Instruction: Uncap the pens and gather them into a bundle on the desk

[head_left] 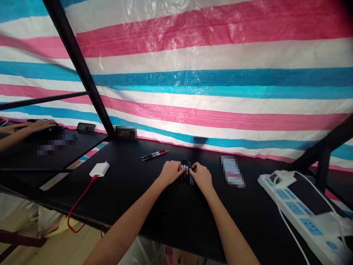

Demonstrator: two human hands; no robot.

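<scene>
Pens [184, 179], dark-barrelled, are lying side by side on the black worktop [124, 198] between a person's two hands. The left hand [171, 172] is touching the bundle from one side, the right hand [202, 176] from the other; curled fingers are partly covering the barrels, leaving their count uncertain. Whether the fingers are gripping or merely pressing, one cannot tell. Beyond the left hand, a separate pair of pens [158, 155], one partly red, is lying apart. Pixelation is masking a flat object [232, 171] right of the right hand. A power strip [296, 208] is running towards the lower right corner, cables crossing it. The lower edge is cutting off both forearms [129, 221]; the left edge is cropping a co-worker's arm [13, 138].
</scene>
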